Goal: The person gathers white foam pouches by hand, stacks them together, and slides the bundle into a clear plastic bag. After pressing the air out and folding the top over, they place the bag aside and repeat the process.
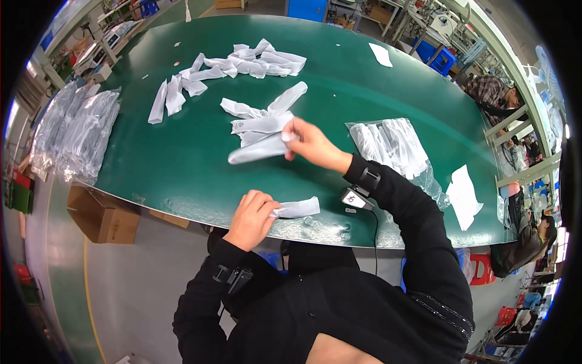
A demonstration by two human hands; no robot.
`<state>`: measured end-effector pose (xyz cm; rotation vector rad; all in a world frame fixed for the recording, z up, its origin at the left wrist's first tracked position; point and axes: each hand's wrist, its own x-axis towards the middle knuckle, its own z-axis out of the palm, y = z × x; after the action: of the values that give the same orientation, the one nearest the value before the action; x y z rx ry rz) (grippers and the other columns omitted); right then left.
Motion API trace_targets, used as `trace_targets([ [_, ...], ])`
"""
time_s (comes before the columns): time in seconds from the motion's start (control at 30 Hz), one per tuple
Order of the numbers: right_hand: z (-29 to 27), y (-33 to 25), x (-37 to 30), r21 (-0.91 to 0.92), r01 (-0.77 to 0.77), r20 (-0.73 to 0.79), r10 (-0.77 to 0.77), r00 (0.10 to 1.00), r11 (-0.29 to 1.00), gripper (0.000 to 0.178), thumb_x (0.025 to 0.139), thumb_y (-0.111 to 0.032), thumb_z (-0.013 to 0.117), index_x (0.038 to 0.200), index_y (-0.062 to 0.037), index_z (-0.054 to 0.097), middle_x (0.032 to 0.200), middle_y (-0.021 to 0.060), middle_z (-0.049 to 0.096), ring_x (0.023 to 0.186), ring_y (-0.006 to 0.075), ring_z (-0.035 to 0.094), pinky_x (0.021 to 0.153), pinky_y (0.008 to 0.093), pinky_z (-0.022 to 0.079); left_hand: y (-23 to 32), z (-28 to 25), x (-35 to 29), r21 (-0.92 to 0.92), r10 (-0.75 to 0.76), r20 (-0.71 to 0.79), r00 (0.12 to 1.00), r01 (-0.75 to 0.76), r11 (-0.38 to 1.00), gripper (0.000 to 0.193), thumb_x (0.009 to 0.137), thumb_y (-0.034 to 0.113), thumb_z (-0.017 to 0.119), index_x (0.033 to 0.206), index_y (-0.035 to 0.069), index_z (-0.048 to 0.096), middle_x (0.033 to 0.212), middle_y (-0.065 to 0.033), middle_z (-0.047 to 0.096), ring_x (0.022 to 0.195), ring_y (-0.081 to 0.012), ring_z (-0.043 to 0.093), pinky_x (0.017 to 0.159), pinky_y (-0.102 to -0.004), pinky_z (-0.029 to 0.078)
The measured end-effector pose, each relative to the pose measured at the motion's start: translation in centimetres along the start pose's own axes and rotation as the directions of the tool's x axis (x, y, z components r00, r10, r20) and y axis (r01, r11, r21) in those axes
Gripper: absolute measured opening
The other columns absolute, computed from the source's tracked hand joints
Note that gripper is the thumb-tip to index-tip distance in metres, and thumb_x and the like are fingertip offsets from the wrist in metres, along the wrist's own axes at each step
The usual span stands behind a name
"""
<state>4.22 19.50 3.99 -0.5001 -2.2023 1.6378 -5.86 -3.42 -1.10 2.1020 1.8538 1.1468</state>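
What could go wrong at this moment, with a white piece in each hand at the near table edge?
1. The left hand holds a white folded piece right at the green table's near edge; it might slip to the floor.
2. The right hand lifts a white piece above the small pile; it may drag neighbours out of order.

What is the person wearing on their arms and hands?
Both arms have long black sleeves. The left hand and right hand are bare, with no gloves. Each wrist has a black strap: the right wrist device is small with a white face and a thin black cable, and the left wrist device is dark.
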Motion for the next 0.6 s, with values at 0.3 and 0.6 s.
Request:
trace_targets([
  [0.3, -0.4, 3.6, -2.6, -0.418, 0.15, 0.207, -0.067, 0.976, 0.896, 0.015, 0.074, -0.001, 0.06, 0.089, -0.0022, 0.057, 0.082, 0.0114, 0.057, 0.075, 0.0257, 0.06, 0.067, 0.0348, 0.049, 1.5, -1.1, 1.2, 0.204, -0.007, -0.2, 0.98, 0.049, 0.978, 0.027, 0.063, 0.0, 0.075, 0.088, 0.007, 0.066, 0.118, -0.0126, 0.054, 0.114, -0.0394, 0.046, 0.09, -0.0442, 0.043],
  [0.6, -0.5, 2.1, -4.4, -0.41, 0.478, 0.581, -0.181, 0.794, 0.777, 0.02, 0.069, 0.001, 0.064, 0.086, -0.004, 0.055, 0.09, 0.0093, 0.054, 0.079, 0.0289, 0.056, 0.068, 0.0357, 0.046, -1.0, 0.5, 0.3, -0.035, -0.128, -0.056, 0.99, 0.126, 0.991, 0.031, 0.068, 0.008, 0.076, 0.097, 0.007, 0.065, 0.117, -0.0155, 0.053, 0.109, -0.034, 0.049, 0.092, -0.0422, 0.04],
])
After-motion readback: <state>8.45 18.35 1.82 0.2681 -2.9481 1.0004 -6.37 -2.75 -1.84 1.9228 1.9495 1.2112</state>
